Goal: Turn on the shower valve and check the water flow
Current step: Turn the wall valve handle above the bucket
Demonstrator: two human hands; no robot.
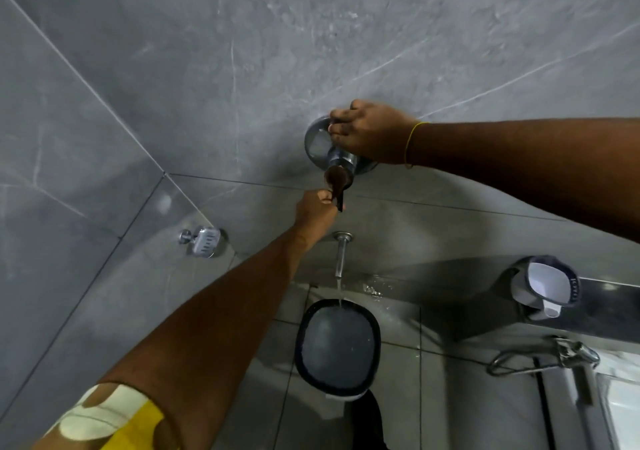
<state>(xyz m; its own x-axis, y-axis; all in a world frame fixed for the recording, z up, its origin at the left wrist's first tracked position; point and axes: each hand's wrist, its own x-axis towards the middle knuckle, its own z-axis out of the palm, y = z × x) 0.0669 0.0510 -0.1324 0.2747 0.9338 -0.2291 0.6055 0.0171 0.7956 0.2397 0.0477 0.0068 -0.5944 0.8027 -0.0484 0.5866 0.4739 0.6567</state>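
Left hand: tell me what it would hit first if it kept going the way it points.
The left hand already pinches the valve lever. Straight on, it would probably meet the chrome valve body, then the tiled wall; depth is unclear.

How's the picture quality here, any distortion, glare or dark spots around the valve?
Head view: wide-angle bending curves the tile joints; lighting is dim and flat; the valve plate shows soft reflections; the lever under the left hand reads dark; a shadow falls beside the mug.

Both hands crowd the valve [337, 153] — the right hand [372, 131] covers its top, the left hand [317, 209] pinches the lever below. Under them the spout [341, 255] and bucket [337, 345] block the way down — bare wall left stays open.
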